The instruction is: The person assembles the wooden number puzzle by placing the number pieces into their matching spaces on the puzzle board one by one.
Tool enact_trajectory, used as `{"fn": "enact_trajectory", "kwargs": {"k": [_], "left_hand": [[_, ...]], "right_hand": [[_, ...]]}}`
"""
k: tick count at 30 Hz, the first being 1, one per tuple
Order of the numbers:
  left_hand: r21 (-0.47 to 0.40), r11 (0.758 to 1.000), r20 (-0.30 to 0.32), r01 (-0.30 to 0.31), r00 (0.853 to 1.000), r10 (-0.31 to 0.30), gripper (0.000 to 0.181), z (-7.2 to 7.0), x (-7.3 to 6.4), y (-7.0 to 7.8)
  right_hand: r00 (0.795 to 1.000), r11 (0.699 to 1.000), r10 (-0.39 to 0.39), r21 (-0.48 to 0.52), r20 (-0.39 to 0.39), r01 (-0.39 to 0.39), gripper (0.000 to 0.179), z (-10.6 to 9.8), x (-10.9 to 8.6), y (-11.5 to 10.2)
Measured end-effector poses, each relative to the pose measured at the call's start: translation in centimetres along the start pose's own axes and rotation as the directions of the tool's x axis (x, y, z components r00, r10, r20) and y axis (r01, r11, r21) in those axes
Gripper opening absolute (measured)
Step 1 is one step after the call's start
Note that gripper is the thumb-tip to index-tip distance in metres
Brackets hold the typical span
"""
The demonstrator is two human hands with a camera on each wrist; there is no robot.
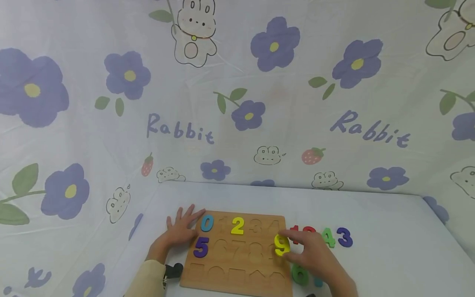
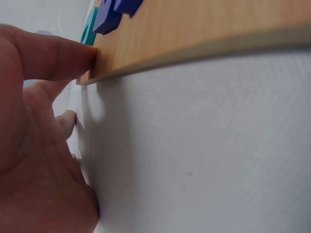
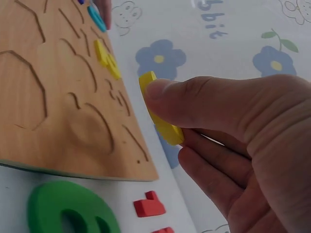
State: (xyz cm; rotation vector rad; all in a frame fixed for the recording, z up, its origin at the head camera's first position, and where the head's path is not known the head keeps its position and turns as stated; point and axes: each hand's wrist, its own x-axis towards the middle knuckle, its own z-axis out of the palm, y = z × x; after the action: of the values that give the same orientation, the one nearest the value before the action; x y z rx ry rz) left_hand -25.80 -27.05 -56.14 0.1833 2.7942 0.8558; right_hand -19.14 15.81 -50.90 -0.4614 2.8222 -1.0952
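Observation:
My right hand pinches a yellow number 9 between thumb and fingers, over the right side of a wooden number board. In the right wrist view the yellow piece is tilted and held off the board. My left hand has its fingers spread, with thumb and fingertips touching the board's left edge. In the board sit a blue 0, a yellow 2 and a purple 5; several other recesses show bare wood.
Right of the board lie a red 1, a partly hidden red piece, a green 4 and a purple 3. A green rounded number and a mostly hidden blue piece are nearer. A patterned curtain hangs behind the white table.

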Motion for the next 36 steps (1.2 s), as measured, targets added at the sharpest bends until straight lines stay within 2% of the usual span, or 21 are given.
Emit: {"fn": "enact_trajectory", "kwargs": {"k": [4,12,30,36], "left_hand": [[-0.003,1.0,-0.002,-0.003,1.0,0.003,0.079,0.0,0.0,0.0],[0.0,1.0,-0.001,-0.011,1.0,0.011,0.079,0.0,-0.1,-0.2],[-0.002,1.0,-0.004,-0.018,1.0,0.018,0.078,0.1,0.0,-0.4],[-0.008,1.0,-0.01,-0.006,1.0,0.006,0.078,0.8,0.6,-0.9]], "right_hand": [[1.0,1.0,0.009,0.03,0.029,-0.01,0.055,1.1,0.3,0.3],[0.99,0.991,0.12,0.051,0.071,-0.124,0.052,3.0,0.5,0.4],[0.987,0.99,0.139,-0.022,0.079,-0.138,0.056,4.4,0.6,0.5],[0.99,0.992,0.122,-0.04,0.077,-0.119,0.055,4.5,0.6,0.4]]}}
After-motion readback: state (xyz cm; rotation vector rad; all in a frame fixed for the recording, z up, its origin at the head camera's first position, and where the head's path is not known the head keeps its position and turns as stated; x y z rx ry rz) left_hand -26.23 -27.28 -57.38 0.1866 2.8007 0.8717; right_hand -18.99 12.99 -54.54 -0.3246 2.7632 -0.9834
